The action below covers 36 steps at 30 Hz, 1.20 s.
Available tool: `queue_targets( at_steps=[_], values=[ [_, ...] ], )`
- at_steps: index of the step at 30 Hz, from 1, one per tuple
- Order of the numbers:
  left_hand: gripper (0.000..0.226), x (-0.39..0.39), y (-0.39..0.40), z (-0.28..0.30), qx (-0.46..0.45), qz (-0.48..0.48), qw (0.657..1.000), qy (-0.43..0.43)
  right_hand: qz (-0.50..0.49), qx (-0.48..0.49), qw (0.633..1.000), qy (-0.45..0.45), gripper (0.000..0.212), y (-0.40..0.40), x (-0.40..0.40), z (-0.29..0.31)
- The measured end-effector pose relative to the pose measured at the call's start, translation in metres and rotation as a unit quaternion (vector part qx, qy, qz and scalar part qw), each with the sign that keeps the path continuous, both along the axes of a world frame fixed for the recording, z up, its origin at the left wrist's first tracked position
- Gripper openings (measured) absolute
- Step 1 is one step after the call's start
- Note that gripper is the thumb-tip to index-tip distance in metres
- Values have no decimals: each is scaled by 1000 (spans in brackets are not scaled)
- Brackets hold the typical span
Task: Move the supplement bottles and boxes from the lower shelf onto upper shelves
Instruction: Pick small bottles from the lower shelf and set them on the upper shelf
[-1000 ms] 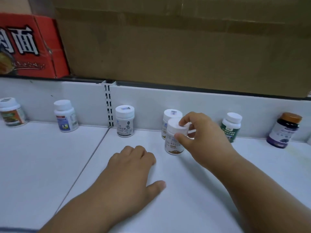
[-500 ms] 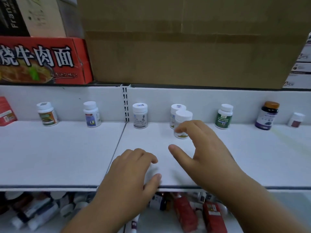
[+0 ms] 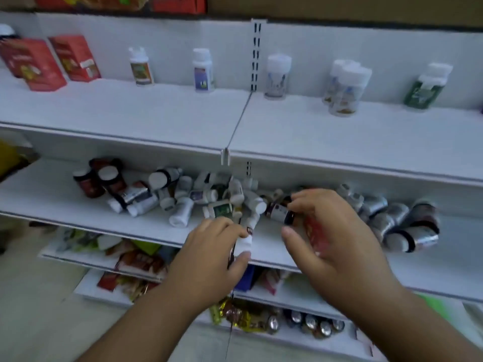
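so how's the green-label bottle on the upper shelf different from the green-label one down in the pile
The green-label bottle on the upper shelf stands upright; the green-label bottle in the pile lies on its side. The upper one stands alone against the back wall with bare shelf around it; the lower one is wedged among other tumbled bottles, just beyond the left hand. Both have white caps and green labels.

Bottles (image 3: pixel 141 66) stand on the upper shelf (image 3: pixel 156 118); jumbled bottles (image 3: pixel 183 202) lie below.
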<state>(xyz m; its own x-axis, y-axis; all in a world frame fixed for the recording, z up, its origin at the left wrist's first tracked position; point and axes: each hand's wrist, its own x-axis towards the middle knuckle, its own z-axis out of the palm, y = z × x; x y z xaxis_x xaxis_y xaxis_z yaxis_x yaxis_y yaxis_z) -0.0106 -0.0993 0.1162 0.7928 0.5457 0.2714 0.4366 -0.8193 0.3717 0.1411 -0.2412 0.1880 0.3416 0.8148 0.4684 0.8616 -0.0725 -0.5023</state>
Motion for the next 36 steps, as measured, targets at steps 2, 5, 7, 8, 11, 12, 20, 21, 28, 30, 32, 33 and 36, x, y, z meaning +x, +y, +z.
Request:
queue_targets(
  at_steps=[2,5,7,8,11,12,20,21,28,30,32,33,36],
  values=[
    [30,-1,-2,-14,-7,-2,1000,21,-14,-24,1000,5,27,-1,-2,-18],
    [32,0,6,-34,-37,-2,998,47,-38,-50,998,26,28,5,-5,-37],
    [34,5,19,-50,-57,0,997,55,-58,-71,995,27,30,16,-6,-49],
    [35,10,28,-58,-66,1,996,64,-69,-82,994,25,31,24,-6,-55],
    [38,32,60,-82,-92,-16,992,88,-117,-92,988,27,32,53,-5,-74],
    [38,41,70,-91,-99,-27,991,91,-136,-91,986,29,32,62,-4,-81],
    [51,97,102,-160,-82,-52,980,172,-220,-113,966,72,29,103,9,-146],
    [51,100,103,-165,-72,-50,982,170,-217,-121,966,73,28,104,12,-153],
    [19,70,115,-170,-200,46,978,41,-172,-181,962,110,29,129,39,-192],
    [12,57,116,-161,-274,103,956,-22,-147,-218,957,125,37,143,43,-202],
    [13,49,115,-150,-330,151,930,-52,-122,-284,943,119,45,159,46,-212],
    [15,46,114,-147,-355,171,917,-59,-113,-320,935,101,46,167,48,-219],
    [21,37,110,-144,-445,228,859,-112,-130,-367,920,42,42,179,49,-235]
  ],
)
